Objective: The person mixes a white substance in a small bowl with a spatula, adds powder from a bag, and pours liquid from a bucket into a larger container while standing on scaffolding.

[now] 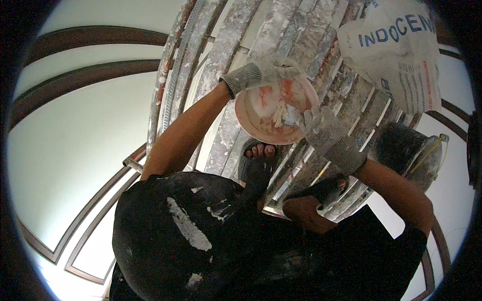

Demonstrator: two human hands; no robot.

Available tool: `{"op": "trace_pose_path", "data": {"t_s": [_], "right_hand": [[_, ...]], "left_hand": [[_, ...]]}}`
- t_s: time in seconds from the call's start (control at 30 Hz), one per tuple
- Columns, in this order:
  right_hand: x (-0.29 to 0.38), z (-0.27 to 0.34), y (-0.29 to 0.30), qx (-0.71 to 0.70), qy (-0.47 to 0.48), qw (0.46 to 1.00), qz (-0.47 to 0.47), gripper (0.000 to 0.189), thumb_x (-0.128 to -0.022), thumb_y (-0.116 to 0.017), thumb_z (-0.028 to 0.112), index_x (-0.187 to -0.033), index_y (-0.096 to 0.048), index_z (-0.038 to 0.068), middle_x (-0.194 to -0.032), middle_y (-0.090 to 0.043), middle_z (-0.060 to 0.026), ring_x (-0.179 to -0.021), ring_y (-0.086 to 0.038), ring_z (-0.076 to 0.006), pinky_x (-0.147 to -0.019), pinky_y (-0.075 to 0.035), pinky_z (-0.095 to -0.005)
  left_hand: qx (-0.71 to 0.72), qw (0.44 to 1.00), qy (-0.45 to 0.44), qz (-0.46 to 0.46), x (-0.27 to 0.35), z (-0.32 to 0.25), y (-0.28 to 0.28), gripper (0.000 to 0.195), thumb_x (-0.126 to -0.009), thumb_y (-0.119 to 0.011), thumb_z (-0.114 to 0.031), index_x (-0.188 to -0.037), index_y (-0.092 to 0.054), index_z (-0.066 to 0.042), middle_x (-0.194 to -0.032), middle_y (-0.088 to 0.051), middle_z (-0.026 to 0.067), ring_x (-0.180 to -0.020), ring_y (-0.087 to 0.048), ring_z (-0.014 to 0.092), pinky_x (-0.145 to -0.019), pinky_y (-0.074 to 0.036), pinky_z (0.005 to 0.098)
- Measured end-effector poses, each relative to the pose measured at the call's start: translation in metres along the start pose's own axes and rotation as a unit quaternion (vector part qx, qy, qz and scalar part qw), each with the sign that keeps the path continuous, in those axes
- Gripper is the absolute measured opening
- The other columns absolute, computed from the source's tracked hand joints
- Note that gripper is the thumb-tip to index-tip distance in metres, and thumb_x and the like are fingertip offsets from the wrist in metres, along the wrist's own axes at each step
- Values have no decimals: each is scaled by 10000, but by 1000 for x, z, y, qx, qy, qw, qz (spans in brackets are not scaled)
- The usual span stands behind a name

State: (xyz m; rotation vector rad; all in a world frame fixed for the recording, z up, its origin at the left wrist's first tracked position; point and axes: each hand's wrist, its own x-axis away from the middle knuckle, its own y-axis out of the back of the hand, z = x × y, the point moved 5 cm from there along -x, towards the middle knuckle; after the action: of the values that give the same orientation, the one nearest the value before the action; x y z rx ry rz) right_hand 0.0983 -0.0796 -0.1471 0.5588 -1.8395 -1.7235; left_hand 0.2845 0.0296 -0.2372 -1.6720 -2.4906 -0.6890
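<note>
My left hand (pixel 280 71), in a grey knit glove, grips the far rim of a round, shallow plastic basin (pixel 260 129). Pinkish-white residue and reddish smears coat the inside of the basin. At its right side, my gloved right hand (pixel 325 126) is closed around a short tool, apparently a paintbrush (pixel 290 114). The tool's pale, ragged end reaches into the basin, while its handle is hidden by my fingers. Below the basin are my feet in dark sandals (pixel 246 165), on planks (pixel 278 34) spattered with white.
A white woven cement sack (pixel 395 71) bearing print lies at the upper right. Below it is a dark bucket (pixel 399 150) with a yellowish handle. Narrow gaps run between the planks. At left, a metal pipe (pixel 131 164) sticks out past the platform edge.
</note>
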Motion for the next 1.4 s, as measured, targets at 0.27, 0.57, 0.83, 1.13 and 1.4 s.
{"op": "trace_pose_path", "data": {"t_s": [0.27,0.57,0.83,1.13,1.4], "right_hand": [[-7,28,-14,-6,-64,994,85,411,-841,-577,175,-1209,-589,-7,-925,-575,-114,-895,-588,-269,-739,-500,-409],[-44,45,-27,-91,-146,984,50,437,-881,-543,178,-1267,-555,-27,-905,-596,-126,-856,-608,-284,-730,-488,-424],[-10,31,-22,-85,-114,989,27,333,-873,-570,195,-1161,-600,30,-865,-570,-116,-828,-600,-286,-752,-486,-430],[-72,36,-27,-56,-80,991,96,496,-880,-565,216,-1335,-543,18,-984,-613,-150,-937,-609,-299,-805,-501,-459],[-37,8,-6,-135,-8,984,118,470,-898,-541,187,-1335,-537,15,-980,-609,-126,-932,-602,-294,-834,-496,-439]], "left_hand": [[-68,997,11,-24,-2,10,0,539,-931,-557,-621,-1192,-720,-178,-1146,-721,83,-1049,-673,241,-951,-501,356],[-25,999,2,-19,-3,7,-3,496,-943,-575,-581,-1183,-721,-172,-1146,-718,77,-1046,-671,237,-936,-507,359],[-7,999,-27,-36,-3,12,-2,317,-991,-611,-368,-1126,-731,-108,-1112,-726,40,-1038,-648,145,-926,-514,305],[-18,997,-38,-60,-1,20,-2,370,-935,-647,-452,-1142,-737,-159,-1106,-733,57,-971,-675,188,-889,-524,323],[-70,994,-62,-54,-1,17,2,305,-963,-645,-365,-1145,-722,-134,-1112,-726,52,-1039,-649,159,-928,-509,303]]}}
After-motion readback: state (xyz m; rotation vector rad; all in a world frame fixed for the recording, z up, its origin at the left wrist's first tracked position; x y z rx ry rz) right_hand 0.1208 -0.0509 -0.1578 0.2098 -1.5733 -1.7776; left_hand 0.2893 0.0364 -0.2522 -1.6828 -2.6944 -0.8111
